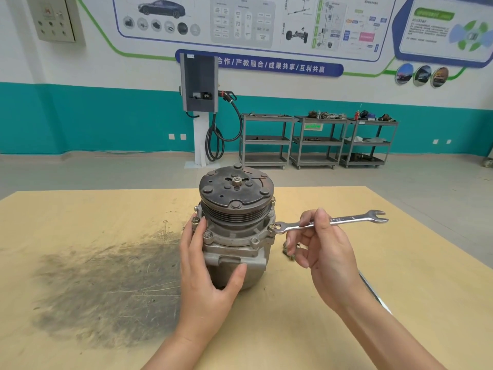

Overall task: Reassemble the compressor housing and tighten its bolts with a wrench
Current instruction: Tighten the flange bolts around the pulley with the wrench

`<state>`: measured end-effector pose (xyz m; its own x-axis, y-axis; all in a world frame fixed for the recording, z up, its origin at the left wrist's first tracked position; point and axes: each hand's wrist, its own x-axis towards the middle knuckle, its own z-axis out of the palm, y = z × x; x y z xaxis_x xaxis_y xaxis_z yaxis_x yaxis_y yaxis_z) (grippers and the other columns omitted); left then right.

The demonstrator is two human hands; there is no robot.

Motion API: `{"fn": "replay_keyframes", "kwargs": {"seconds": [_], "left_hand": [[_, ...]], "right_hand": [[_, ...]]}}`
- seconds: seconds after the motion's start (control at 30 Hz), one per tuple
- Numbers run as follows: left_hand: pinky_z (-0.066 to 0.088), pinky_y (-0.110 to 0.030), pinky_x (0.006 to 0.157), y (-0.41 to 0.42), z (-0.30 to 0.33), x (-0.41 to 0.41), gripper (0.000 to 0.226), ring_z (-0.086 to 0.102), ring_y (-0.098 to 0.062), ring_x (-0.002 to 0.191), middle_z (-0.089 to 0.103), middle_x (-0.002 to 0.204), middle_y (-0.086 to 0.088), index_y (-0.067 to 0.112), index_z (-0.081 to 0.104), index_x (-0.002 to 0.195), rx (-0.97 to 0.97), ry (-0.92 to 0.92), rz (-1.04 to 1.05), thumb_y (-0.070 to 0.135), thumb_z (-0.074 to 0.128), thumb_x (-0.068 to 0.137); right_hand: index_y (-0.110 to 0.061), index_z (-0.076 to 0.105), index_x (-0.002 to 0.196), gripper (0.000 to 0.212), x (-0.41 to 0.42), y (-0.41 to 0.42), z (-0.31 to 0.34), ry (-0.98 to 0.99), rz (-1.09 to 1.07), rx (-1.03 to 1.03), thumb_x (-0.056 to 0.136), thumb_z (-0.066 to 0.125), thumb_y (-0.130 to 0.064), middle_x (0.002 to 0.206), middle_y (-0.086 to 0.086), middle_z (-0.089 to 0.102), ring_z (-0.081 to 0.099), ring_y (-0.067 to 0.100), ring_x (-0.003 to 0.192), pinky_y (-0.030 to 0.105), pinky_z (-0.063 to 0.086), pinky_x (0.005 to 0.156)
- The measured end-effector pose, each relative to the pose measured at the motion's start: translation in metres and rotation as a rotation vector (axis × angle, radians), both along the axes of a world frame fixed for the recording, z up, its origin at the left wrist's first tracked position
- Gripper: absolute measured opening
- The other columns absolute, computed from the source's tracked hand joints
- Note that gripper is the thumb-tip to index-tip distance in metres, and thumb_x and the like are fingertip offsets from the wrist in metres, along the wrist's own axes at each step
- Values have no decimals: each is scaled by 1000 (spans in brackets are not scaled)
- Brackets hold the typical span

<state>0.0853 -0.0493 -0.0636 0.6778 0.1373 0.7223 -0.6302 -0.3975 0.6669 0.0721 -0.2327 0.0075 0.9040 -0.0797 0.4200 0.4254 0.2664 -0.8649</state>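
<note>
Gripping the ribbed metal compressor [234, 236], left hand [205, 279]; right hand [325, 252] pinches a slim steel wrench [333, 221].

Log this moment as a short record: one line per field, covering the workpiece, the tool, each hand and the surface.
workpiece: compressor standing upright, pulley end up
tool: wrench, ring end on a flange bolt at the compressor's right side, open end pointing away
left hand: grips the compressor body, steadying it
right hand: pinches the wrench shank
surface: wooden table, dark smudge left of the compressor
loose parts: small hardware behind the right hand, unclear
</note>
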Motion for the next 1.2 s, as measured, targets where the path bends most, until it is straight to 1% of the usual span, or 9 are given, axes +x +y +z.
{"fn": "replay_keyframes", "kwargs": {"seconds": [0.13, 0.27, 0.37, 0.43, 0.53, 0.6, 0.8, 0.97, 1.2], "left_hand": [[16, -21, 112, 1, -1, 0, 84, 7, 12, 147, 5, 151, 45, 69, 10, 142, 1, 8, 2, 59, 60, 76], [17, -20, 112, 1, -1, -1, 85, 8, 11, 147, 6, 152, 43, 68, 10, 143, 4, 6, 2, 58, 61, 76], [16, -19, 111, 2, -1, -1, 84, 8, 12, 146, 6, 152, 42, 68, 10, 143, 5, 14, 4, 59, 60, 75], [16, -18, 110, 1, -3, 0, 84, 7, 13, 146, 6, 153, 40, 68, 10, 143, 4, 20, 5, 60, 60, 75], [16, -18, 110, 1, -3, -1, 85, 7, 13, 146, 7, 153, 40, 68, 11, 143, 0, 27, 1, 60, 61, 75], [16, -18, 110, 2, -3, 0, 85, 7, 13, 146, 7, 153, 40, 68, 11, 143, -1, 22, 0, 59, 61, 75], [19, -26, 111, 1, -3, 0, 85, 8, 12, 147, 7, 153, 42, 69, 12, 142, -10, 29, -11, 62, 62, 75], [19, -22, 109, 1, -2, -2, 82, 8, 16, 145, 7, 150, 47, 69, 14, 142, -47, 33, -27, 87, 54, 72], [21, -28, 111, 1, -2, -2, 82, 11, 14, 145, 8, 150, 46, 71, 15, 141, -54, 37, -32, 88, 54, 71]], "right_hand": [[-25, 58, 78, 32, -7, 11, -3, -123, -111, -139, 95, 46, -50, 65, 11, 64, 56, 23, 55, 21, 35, 43], [-27, 59, 81, 23, -12, 21, -5, -294, -313, -295, 96, 46, -38, 67, 5, 65, 59, 21, 58, 24, 45, 56], [-30, 58, 82, 21, -11, 20, -4, -287, -452, -424, 93, 44, -41, 69, -6, 66, 62, 17, 61, 35, 50, 58], [-30, 57, 83, 20, -10, 19, -2, -284, -482, -475, 92, 44, -42, 69, -11, 67, 64, 16, 62, 36, 51, 59], [-28, 57, 84, 20, -11, 17, 0, -318, -434, -447, 93, 44, -40, 70, -9, 68, 63, 13, 61, 23, 48, 59], [-27, 58, 85, 20, -11, 17, -1, -332, -424, -441, 93, 45, -39, 70, -10, 68, 63, 12, 62, 19, 48, 59], [-29, 60, 87, 17, -12, 18, -5, -350, -443, -427, 94, 46, -36, 72, -10, 67, 64, 16, 63, 21, 47, 60], [-34, 59, 90, 13, -13, 23, -11, -369, -464, -411, 95, 48, -35, 73, -9, 65, 62, 18, 64, 22, 47, 59], [-32, 60, 94, 12, -13, 25, -16, -366, -482, -420, 94, 49, -33, 76, -12, 64, 63, 14, 66, 20, 48, 61]]}}
